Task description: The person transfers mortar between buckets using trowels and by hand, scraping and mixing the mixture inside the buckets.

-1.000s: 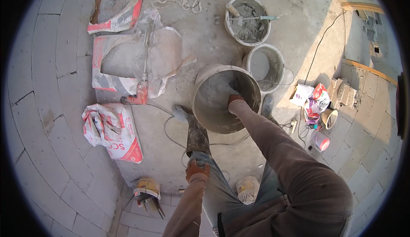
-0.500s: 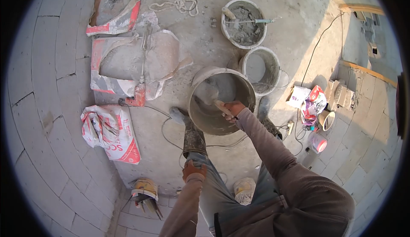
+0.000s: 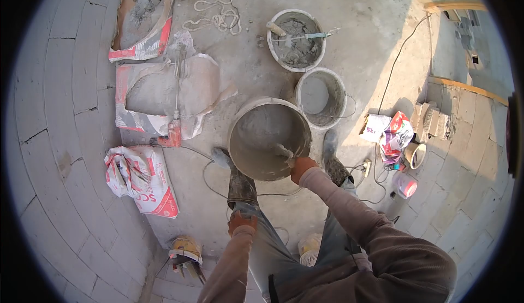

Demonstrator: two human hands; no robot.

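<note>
A large round grey bucket [image 3: 238,158] stands between my boots, with wet grey mix [image 3: 267,123] inside. My right hand [image 3: 302,169] is closed round the handle of a trowel [image 3: 284,152] at the bucket's near right rim. The trowel's blade is hard to make out against the grey inside. My left hand [image 3: 242,224] lies on my left knee, just above the boot, holding nothing, its fingers partly hidden.
Two more buckets, one with mix [image 3: 315,96] and one with mortar and tools [image 3: 297,57], stand beyond. Open cement bags [image 3: 144,120], a mixing drill [image 3: 173,134] and a rope [image 3: 218,16] lie left. A cable [image 3: 278,194] crosses the floor near my boots.
My right hand has drawn the trowel back toward me, from the bucket's middle to its near right rim. The view has shifted slightly. My left hand stays on the knee.
</note>
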